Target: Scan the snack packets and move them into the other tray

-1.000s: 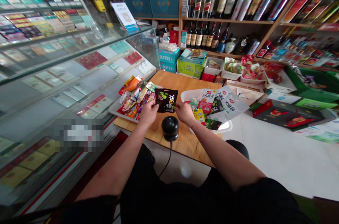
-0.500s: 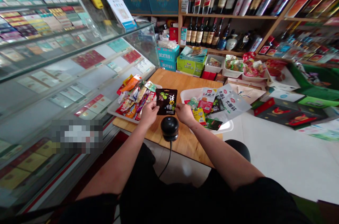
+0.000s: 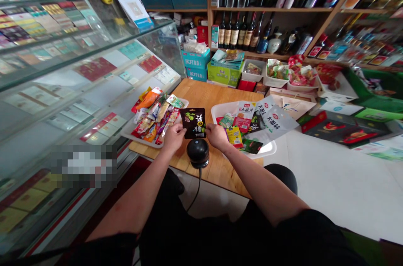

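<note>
Between my hands, a black candy packet with green plums and white characters is held upright, its printed front facing me. My left hand pinches the packet's lower left side between thumb and fingers. At its lower right edge, the fingers of my right hand are closed on it. Just below and nearer to me, a black round-topped device with a cable stands on the wooden table. A white tray heaped with small snack packets lies left of my left hand. Right of my right hand, another white tray holds larger snack bags.
A glass display counter full of flat boxes runs along the left. Behind the table stand teal and green cartons, and shelves of wine bottles. Open snack boxes and a dark gift box sit on the right.
The whole view has shifted slightly to the left. Both hands still grip the packet, which has tilted a little and stays above the black device.
</note>
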`<state>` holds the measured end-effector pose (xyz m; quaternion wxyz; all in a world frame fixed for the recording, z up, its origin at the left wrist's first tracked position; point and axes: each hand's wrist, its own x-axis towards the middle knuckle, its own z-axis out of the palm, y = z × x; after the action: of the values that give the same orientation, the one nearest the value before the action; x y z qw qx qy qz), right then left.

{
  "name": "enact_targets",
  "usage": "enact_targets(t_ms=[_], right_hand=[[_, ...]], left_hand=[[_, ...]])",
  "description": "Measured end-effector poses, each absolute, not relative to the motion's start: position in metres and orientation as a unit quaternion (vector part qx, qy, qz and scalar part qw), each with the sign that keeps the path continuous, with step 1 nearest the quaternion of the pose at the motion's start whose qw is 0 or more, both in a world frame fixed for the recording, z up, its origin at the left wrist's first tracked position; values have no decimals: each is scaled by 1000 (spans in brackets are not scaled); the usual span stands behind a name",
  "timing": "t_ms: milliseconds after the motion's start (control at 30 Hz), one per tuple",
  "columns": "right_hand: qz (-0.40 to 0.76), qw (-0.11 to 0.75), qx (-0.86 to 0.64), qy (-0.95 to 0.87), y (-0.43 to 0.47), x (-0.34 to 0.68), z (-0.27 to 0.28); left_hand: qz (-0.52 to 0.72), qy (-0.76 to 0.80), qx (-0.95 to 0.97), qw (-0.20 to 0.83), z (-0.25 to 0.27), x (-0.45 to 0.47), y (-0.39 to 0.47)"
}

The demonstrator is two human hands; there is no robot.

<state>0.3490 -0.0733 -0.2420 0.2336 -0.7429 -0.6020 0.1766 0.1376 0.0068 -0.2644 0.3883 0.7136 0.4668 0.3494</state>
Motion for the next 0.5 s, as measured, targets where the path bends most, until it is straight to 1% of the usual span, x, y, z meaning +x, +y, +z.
enact_targets(t_ms=[333,433,500], right_hand=[[176,191,-757,-599,-73,354,-242],[182,200,-759,-593,-71,354,-240],[190,221,-760,-581,-69,356,-240]], left_hand=[[332,475,711,398,-274,141,16],[328,484,713,386,-268,141,15],[317,496,717,373,-261,142,15]])
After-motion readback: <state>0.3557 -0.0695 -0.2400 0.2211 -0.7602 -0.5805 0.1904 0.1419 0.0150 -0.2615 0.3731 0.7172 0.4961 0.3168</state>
